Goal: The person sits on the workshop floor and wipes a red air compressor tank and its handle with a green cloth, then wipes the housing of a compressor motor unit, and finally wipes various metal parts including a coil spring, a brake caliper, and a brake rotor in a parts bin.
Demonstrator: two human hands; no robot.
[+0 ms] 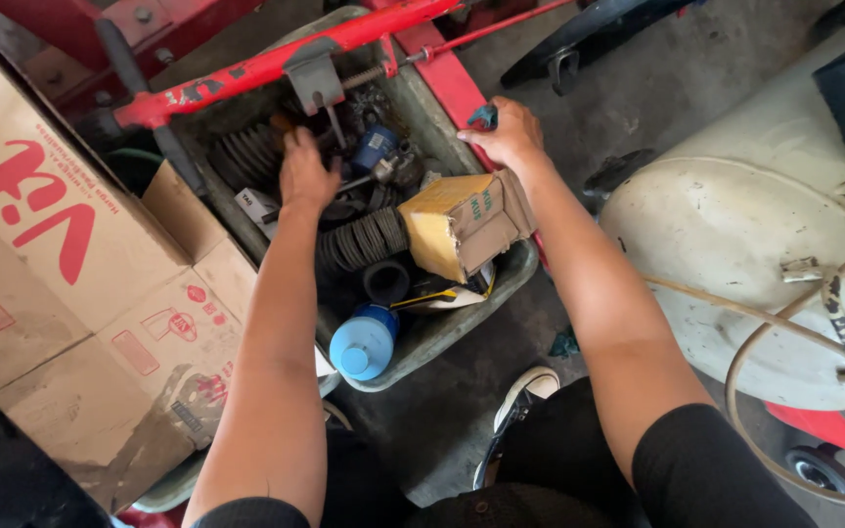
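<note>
The right hand is closed around a small teal-blue object, only its tip showing above the fingers, held at the far right rim of a grey tub; it looks small, hard and light, so a fingertip pinch would likely do, though what it is cannot be told. The left hand reaches down into the tub with fingers spread loosely over the clutter, and whether it has closed on anything cannot be told; it sits nearest to the black ribbed rubber boots and a small blue canister. The boots look soft and bendy, probably greasy and so slippery, best taken around a thick ribbed middle. Just right of that hand lies a torn yellow cardboard box, light and easily crushed, better lifted from beneath. Nearer the body stands a pale blue bottle with a cap, smooth-sided and best gripped round the body. A red metal bar crosses above the tub, a large printed carton lies left, and a cream tank stands right on the concrete floor.
</note>
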